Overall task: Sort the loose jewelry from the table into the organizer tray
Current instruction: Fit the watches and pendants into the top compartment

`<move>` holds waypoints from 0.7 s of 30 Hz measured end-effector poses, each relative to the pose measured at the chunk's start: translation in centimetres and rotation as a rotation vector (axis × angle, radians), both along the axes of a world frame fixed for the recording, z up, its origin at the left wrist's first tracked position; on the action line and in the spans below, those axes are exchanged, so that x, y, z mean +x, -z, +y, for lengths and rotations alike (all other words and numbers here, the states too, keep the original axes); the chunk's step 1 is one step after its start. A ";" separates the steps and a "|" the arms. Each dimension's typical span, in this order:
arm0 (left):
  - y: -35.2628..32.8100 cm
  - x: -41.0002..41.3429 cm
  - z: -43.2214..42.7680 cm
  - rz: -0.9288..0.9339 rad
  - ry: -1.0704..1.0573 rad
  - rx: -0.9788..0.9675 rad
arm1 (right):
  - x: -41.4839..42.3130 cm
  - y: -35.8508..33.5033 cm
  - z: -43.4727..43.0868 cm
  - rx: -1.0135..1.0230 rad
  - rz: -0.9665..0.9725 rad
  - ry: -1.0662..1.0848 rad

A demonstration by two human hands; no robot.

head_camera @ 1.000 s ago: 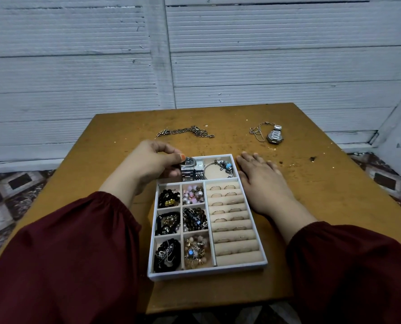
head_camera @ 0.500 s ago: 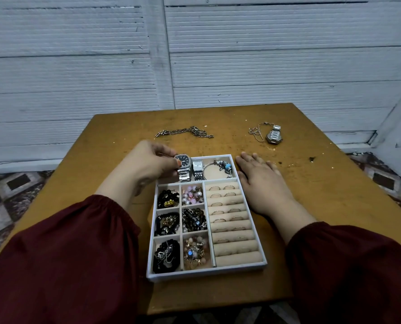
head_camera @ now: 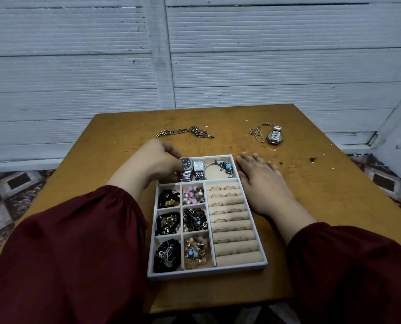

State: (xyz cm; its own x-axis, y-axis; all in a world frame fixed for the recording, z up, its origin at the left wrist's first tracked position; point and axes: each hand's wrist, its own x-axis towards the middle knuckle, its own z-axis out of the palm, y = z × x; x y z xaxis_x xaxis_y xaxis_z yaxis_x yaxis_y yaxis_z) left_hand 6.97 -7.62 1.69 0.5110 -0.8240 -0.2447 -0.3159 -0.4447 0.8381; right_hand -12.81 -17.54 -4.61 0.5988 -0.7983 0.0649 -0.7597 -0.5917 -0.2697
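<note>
The white organizer tray (head_camera: 207,273) lies in the middle of the table, its small compartments full of beads and its right column of rolls holding rings. My left hand (head_camera: 156,161) pinches a dark-faced silver watch (head_camera: 186,165) at the left end of the tray's top compartment. A white-faced watch (head_camera: 198,168) and a charm bangle (head_camera: 223,165) lie beside it there. My right hand (head_camera: 262,181) rests flat on the table, touching the tray's right side. Loose on the far table are a link chain (head_camera: 187,132), a thin necklace (head_camera: 256,133) and another silver watch (head_camera: 275,137).
The wooden table (head_camera: 323,190) is speckled with crumbs and a dark scrap (head_camera: 313,159) on the right. A white ribbed wall stands close behind the far edge. Patterned floor shows on both sides.
My left hand turned the dark-faced watch face-up and set it lower into the top compartment, next to the white-faced watch. My right hand has stayed in place.
</note>
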 end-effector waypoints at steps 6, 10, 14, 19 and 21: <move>-0.2 -0.3 0.0 -0.006 -0.002 -0.009 | 0.0 0.0 0.0 -0.002 -0.001 -0.001; 0.0 -0.1 0.4 0.014 -0.025 -0.035 | 0.1 0.0 0.0 -0.003 0.003 -0.001; 0.2 -0.1 0.6 0.012 -0.049 -0.040 | 0.0 0.0 0.0 -0.007 0.004 -0.003; 0.1 -0.4 0.5 0.003 -0.078 -0.052 | 0.0 -0.1 0.0 -0.010 0.002 -0.004; 0.0 -0.6 0.4 -0.026 -0.071 -0.034 | 0.0 0.0 0.0 -0.009 0.004 -0.004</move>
State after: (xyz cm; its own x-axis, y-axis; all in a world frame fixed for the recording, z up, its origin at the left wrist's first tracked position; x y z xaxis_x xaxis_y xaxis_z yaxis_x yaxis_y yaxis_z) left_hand 6.38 -7.22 1.74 0.5744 -0.7930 -0.2029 -0.3062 -0.4380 0.8452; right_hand -12.78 -17.57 -4.56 0.6022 -0.7953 0.0695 -0.7583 -0.5970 -0.2617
